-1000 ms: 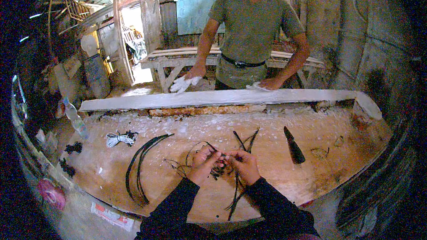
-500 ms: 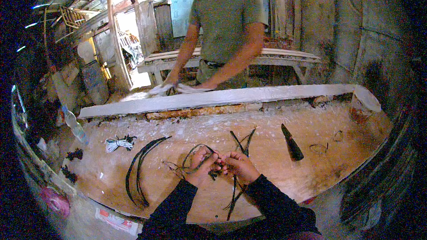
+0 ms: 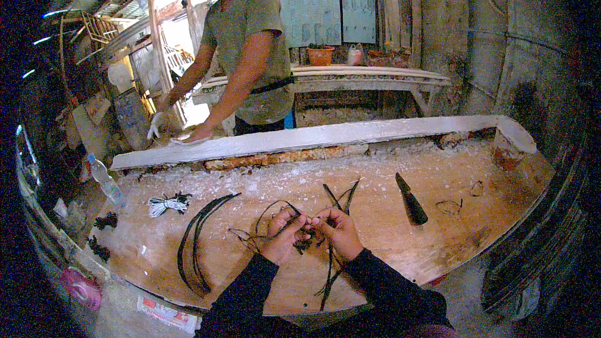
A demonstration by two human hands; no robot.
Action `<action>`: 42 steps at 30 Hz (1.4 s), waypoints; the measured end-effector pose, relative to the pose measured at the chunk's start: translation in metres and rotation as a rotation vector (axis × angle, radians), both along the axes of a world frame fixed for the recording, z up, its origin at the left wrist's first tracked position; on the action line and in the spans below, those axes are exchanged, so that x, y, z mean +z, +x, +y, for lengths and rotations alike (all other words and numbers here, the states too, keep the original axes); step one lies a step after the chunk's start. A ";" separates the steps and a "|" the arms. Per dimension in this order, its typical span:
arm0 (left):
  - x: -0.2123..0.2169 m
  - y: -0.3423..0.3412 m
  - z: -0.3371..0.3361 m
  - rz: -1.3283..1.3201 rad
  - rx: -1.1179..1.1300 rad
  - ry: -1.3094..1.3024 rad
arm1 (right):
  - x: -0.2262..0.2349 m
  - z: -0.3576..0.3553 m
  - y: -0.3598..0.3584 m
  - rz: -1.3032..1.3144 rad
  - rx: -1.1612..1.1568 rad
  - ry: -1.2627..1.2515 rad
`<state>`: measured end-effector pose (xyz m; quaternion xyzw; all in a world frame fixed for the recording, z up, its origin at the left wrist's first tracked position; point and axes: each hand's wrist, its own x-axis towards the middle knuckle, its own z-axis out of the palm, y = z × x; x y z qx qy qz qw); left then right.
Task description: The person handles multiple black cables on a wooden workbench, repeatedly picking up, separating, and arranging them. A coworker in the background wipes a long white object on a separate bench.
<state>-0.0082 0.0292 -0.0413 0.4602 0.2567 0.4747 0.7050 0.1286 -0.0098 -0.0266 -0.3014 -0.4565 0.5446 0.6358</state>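
Above the middle of the wooden tabletop, my left hand [image 3: 283, 241] and my right hand [image 3: 340, 233] meet with fingertips pinched together. Between them is a thin dark cord [image 3: 280, 203], which loops up and out past my left hand. Its ends and any knot are hidden by my fingers. Under and beside my right hand lie crossed black strips [image 3: 347, 199], partly covered by it. Two long curved black strips [image 3: 199, 231] rest to the left of my left hand. A dark, tapering, cone-like piece [image 3: 410, 200] lies to the right.
A bundle of white cord [image 3: 168, 205], small black clumps [image 3: 105, 220] and a plastic bottle [image 3: 105, 178] are at the left. Thin loops [image 3: 449, 207] lie at the right. Along the far edge runs a long white-coated beam [image 3: 313, 136]; a co-worker [image 3: 247, 56] leans over it.
The co-worker has moved left along the white-coated beam, uncovering pots on the bench behind. My hands stay at nearly the same spot, with the right fingers slightly shifted on the cord.
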 end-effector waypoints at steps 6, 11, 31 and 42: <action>0.006 -0.001 -0.006 0.024 -0.095 0.102 | -0.004 0.007 0.015 0.079 0.304 -0.466; 0.009 0.003 -0.009 0.007 -0.060 0.086 | -0.013 0.011 0.017 0.152 0.370 -0.521; 0.007 0.001 -0.006 -0.155 0.047 -0.157 | 0.011 -0.007 0.002 -0.782 -0.482 0.506; 0.015 -0.002 -0.006 0.016 0.031 -0.119 | 0.016 -0.009 0.006 -1.128 -0.473 0.847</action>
